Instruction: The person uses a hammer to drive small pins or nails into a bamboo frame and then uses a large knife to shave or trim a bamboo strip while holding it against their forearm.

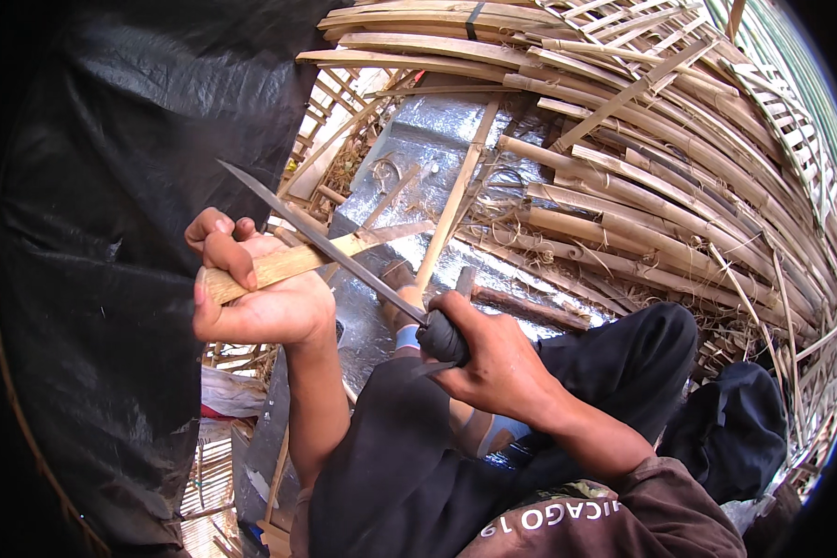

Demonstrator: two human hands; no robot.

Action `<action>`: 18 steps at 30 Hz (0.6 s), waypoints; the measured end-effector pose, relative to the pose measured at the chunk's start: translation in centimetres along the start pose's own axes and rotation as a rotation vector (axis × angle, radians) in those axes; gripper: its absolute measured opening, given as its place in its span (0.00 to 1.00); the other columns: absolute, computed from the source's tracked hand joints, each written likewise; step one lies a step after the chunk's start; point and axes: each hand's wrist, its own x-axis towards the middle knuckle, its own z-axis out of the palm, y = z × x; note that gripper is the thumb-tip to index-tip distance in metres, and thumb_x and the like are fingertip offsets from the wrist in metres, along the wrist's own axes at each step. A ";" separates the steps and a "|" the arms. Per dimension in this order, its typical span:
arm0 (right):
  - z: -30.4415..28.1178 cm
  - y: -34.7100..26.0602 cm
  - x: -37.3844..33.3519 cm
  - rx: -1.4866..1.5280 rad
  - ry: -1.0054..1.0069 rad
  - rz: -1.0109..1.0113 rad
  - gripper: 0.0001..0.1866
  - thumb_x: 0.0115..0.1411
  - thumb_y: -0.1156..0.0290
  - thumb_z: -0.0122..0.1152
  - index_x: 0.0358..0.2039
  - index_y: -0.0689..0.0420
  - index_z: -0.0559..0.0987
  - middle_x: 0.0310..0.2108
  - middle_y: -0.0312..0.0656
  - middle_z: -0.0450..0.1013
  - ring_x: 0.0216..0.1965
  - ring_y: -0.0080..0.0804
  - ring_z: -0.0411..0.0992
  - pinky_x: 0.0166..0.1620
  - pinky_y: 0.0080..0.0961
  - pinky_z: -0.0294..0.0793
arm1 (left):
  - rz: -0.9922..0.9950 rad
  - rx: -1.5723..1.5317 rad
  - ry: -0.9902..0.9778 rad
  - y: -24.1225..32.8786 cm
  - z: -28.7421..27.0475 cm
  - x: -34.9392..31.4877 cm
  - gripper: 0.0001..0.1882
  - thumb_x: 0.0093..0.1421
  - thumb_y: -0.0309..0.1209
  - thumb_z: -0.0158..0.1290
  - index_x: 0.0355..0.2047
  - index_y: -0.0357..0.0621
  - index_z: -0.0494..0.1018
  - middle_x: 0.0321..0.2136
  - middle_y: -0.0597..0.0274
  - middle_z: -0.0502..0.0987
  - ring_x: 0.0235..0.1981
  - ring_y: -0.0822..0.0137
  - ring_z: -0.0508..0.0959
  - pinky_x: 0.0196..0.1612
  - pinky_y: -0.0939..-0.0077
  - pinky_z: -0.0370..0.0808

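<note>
My left hand (288,305) is closed round a short, flat bamboo strip (286,266), palm turned up, with the thumb and curled fingers at the strip's left end. The strip's narrower right end sticks out past the wrist. A long, thin knife (358,271) is gripped in my right hand (500,358) by its black, wrapped handle. Its blade slants up and left across the strip, the tip beyond the left hand's fingers. Whether the edge touches the strip I cannot tell.
Many split bamboo lengths (660,191) are heaped at the right and far side. A hammer-like tool (530,304) lies by my knee. Silvery sheeting (437,121) covers the ground ahead, with a long bamboo slat (458,200) over it. Black plastic sheeting (112,279) hangs at left.
</note>
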 end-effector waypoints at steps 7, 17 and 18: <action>0.1 0.4 -0.5 0.028 -0.004 0.000 0.29 0.49 0.69 0.64 0.53 0.52 0.66 0.25 0.58 0.74 0.31 0.63 0.73 0.34 0.52 0.70 | -0.062 0.041 0.004 0.4 0.2 0.3 0.19 0.54 0.51 0.34 0.14 0.55 0.52 0.24 0.68 0.60 0.43 0.72 0.62 0.44 0.71 0.59; -0.1 -0.4 -0.7 0.029 0.002 0.001 0.21 0.49 0.72 0.65 0.45 0.59 0.72 0.28 0.54 0.76 0.32 0.57 0.76 0.34 0.41 0.74 | -0.058 0.030 0.118 1.5 0.8 0.8 0.18 0.54 0.50 0.35 0.15 0.55 0.51 0.25 0.69 0.61 0.41 0.72 0.63 0.44 0.71 0.58; -0.1 -0.3 -0.8 0.028 0.005 0.013 0.21 0.49 0.72 0.65 0.45 0.59 0.71 0.28 0.54 0.76 0.32 0.57 0.76 0.35 0.41 0.74 | -0.060 0.027 0.094 1.4 0.8 0.6 0.18 0.54 0.50 0.35 0.15 0.55 0.51 0.25 0.69 0.61 0.41 0.72 0.63 0.44 0.71 0.58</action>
